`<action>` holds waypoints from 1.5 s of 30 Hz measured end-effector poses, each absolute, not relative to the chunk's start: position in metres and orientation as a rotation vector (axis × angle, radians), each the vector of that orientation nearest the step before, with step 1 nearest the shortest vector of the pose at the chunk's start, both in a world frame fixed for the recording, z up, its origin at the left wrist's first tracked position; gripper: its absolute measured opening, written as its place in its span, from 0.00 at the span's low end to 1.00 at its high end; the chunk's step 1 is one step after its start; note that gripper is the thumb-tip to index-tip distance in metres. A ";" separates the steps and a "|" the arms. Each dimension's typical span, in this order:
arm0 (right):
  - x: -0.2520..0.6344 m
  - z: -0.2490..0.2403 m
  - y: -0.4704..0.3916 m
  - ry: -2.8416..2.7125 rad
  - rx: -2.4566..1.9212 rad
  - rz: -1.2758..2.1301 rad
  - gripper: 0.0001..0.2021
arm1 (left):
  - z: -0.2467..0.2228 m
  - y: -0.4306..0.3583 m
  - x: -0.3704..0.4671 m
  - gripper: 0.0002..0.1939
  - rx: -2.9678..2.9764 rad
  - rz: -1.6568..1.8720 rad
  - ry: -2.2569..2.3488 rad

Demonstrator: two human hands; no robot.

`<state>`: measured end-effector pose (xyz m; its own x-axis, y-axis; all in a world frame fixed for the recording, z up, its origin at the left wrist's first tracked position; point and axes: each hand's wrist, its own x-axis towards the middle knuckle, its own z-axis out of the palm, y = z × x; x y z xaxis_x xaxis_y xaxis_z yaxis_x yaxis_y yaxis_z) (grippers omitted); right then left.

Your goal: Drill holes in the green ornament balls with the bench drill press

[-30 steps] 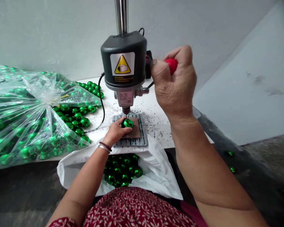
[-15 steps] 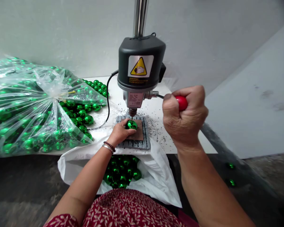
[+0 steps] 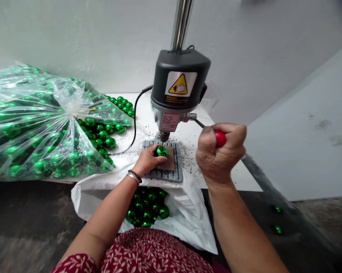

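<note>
At the drill press (image 3: 182,81), the left hand (image 3: 146,160) gripped a shiny green ball (image 3: 162,152) between thumb and fingers on a brown board (image 3: 169,165) atop the grey base plate (image 3: 178,175). The ball, round and without a long axis, lay directly below the drill bit (image 3: 162,143); whether the tip had entered it could not be told. The left hand was the nearer; the right hand (image 3: 222,155), closed around the lever's red knob (image 3: 220,138), stood higher and to the right. The warning label (image 3: 181,84), bearing a hand in a yellow triangle, read "Attention"; its smaller lines and the pinkish plate (image 3: 168,121) were illegible.
</note>
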<state>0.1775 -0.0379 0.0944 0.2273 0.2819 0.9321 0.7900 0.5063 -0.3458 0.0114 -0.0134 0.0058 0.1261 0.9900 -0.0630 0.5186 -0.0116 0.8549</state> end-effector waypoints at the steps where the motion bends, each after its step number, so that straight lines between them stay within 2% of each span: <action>1: 0.178 0.092 -0.038 -1.347 -1.036 -0.458 0.05 | 0.006 -0.014 0.011 0.27 1.642 0.767 1.502; 11: 0.176 0.080 -0.038 -1.329 -0.998 -0.548 0.04 | 0.007 -0.015 0.010 0.25 1.643 0.775 1.495; 20: 0.179 0.057 -0.042 -1.407 -0.960 -0.442 0.03 | 0.003 -0.013 0.010 0.29 1.626 0.789 1.495; 25: 0.179 0.098 -0.031 -1.341 -0.991 -0.415 0.07 | 0.002 -0.012 0.011 0.29 1.655 0.778 1.526; 31: 0.178 0.159 -0.008 -1.300 -1.205 -0.157 0.10 | 0.014 -0.032 0.001 0.25 1.665 0.783 1.444; 36: 0.179 0.159 -0.008 -1.289 -1.235 -0.119 0.10 | 0.022 -0.058 -0.038 0.35 1.706 0.593 1.222; 38: 0.179 0.158 -0.008 -1.284 -1.259 -0.135 0.10 | 0.027 -0.057 -0.055 0.35 1.735 0.569 1.327; 41: 0.180 0.159 -0.006 -1.271 -1.292 -0.147 0.11 | 0.036 -0.040 -0.077 0.24 1.876 0.616 1.777; 43: 0.180 0.161 -0.006 -1.264 -1.315 -0.126 0.10 | 0.043 -0.022 -0.091 0.22 1.988 0.493 2.137; 45: 0.179 0.162 -0.006 -1.270 -1.317 -0.109 0.08 | 0.048 -0.002 -0.105 0.23 2.029 0.220 2.341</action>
